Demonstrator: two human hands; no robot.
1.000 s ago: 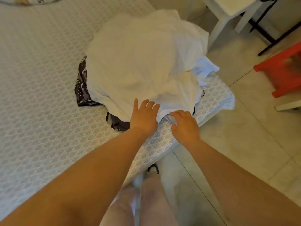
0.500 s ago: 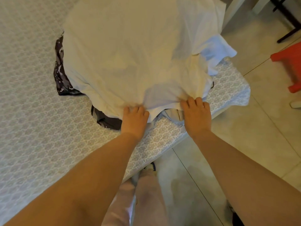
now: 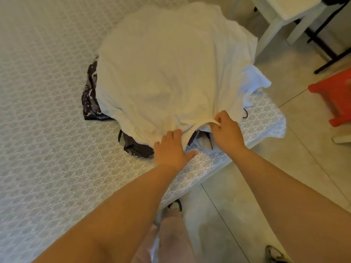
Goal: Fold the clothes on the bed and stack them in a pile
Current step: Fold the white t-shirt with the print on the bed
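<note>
White patterned bed cover (image 3: pixel 47 130) carries a heap under a white cotton garment (image 3: pixel 167 73) near its corner. Your right hand (image 3: pixel 227 130) pinches the garment's near hem, fingers curled shut. Your left hand (image 3: pixel 171 149) lies palm-down, fingers loosely spread, on the hem beside dark printed fabric (image 3: pixel 90 97).

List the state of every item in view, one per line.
white garment: unfolded, draped over the heap
dark patterned garment: crumpled, mostly buried under the white one
right hand: pinching the white garment's near hem, lifting it
left hand: flat on the hem beside it
red stool: upright on the floor
</note>
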